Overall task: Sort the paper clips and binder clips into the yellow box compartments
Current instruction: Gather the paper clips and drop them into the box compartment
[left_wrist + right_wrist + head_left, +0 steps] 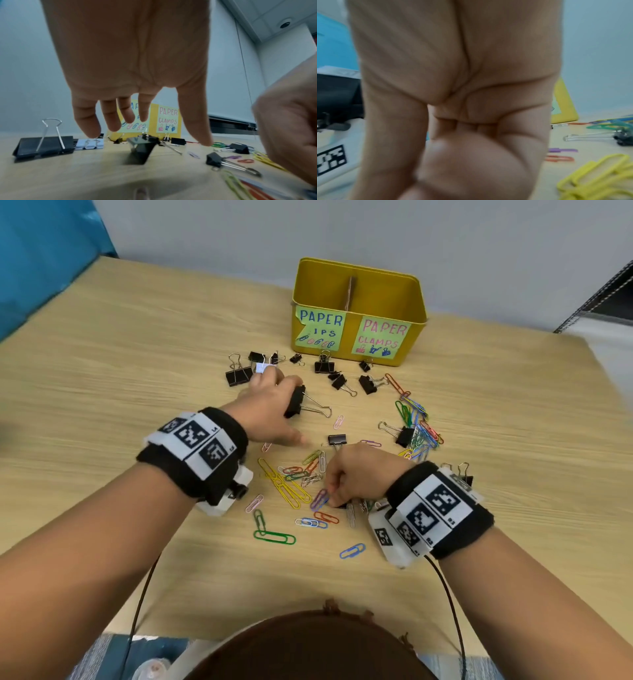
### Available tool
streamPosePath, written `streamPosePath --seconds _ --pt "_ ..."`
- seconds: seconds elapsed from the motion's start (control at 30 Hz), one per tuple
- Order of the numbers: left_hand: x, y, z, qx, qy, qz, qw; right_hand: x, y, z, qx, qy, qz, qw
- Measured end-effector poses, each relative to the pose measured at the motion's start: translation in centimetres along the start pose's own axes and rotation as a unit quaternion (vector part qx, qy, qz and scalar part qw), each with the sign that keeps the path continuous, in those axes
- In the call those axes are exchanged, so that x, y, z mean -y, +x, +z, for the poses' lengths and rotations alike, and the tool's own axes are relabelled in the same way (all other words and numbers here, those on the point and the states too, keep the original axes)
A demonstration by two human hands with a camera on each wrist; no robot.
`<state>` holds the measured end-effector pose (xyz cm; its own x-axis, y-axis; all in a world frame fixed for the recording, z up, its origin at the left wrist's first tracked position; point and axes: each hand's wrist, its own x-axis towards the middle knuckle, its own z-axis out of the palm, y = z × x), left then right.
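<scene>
The yellow box (416, 337) stands at the back of the table, with a divider and the labels "paper clips" on the left and "paper clamps" on the right. My left hand (274, 402) hovers with straight fingers over a large black binder clip (294, 402) (140, 150) that stands on the table; in the left wrist view no finger touches it. My right hand (342, 477) is curled into a fist, with its fingertips down beside a purple paper clip (319, 498). The right wrist view shows nothing inside that curl.
Several black binder clips (236, 374) and one pale blue binder clip (90, 144) lie in front of the box. Coloured paper clips are scattered mid-table (291, 477) and heaped at the right (416, 426). A blue panel (41, 251) borders the table's left.
</scene>
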<state>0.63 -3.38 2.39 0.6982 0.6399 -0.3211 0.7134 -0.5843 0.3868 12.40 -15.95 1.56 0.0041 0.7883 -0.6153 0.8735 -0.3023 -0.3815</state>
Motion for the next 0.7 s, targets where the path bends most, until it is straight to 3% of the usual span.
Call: streamPosePath --seconds 0.1,0.23,0.37,0.43,0.5,0.57,0.7 --pt "-0.4 -0.9 1.2 0.047 -0.029 0.050 0.997 -0.7 0.0 -1.6 -0.005 0.076 0.017 0.997" --pt "-1.3 -2.1 2.8 0.155 0.078 0.096 0.980 -1.5 0.6 -4.5 -0.189 0.230 0.028 0.954" --pt "-2.1 -2.5 2.7 0.203 0.134 0.109 0.964 -2.2 1.3 -5.4 -0.253 0.120 0.052 0.959" --pt "-2.6 -2.6 2.5 0.181 0.126 0.114 0.969 -2.4 1.5 -5.3 -0.234 0.062 0.074 0.967" --pt "-3.1 -2.6 2.6 0.165 0.122 0.115 0.972 -2.3 1.7 -4.5 -0.154 -0.038 0.087 0.984" --pt "-3.5 -2.4 2.7 0.172 0.138 0.102 0.970 -2.5 1.6 -3.7 -0.100 -0.128 0.104 0.981" --pt "-3.2 -1.7 2.8 0.196 0.170 0.044 0.965 -3.4 0.0 -3.2 -0.111 -0.157 0.165 0.967"
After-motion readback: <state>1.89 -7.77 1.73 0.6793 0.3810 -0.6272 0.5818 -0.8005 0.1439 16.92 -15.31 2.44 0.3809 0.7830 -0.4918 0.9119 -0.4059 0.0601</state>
